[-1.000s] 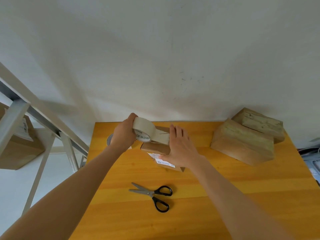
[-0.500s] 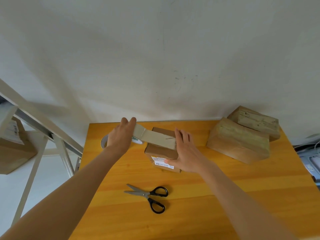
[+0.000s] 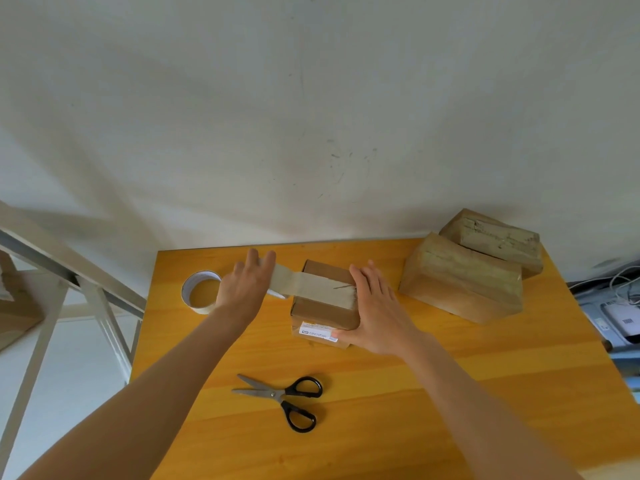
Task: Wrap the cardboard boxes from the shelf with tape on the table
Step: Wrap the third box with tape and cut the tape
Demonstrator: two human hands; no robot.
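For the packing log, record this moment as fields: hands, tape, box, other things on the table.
box: small brown cardboard box with white label, mid-table
tape: beige tape strip across its top, running off the left edge
left hand: holds the strip left of the box
right hand: flat, pressing the box's right side
spare: tape roll lying flat on the yellow wooden table, far left
scissors: black-handled metal scissors, open, nearer the person
back right: two tape-wrapped cardboard boxes, touching

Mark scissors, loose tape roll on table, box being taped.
scissors [image 3: 277,395]: head view, pivot.
loose tape roll [image 3: 203,274]: head view, upper rim.
box being taped [image 3: 322,311]: head view, bare top face.
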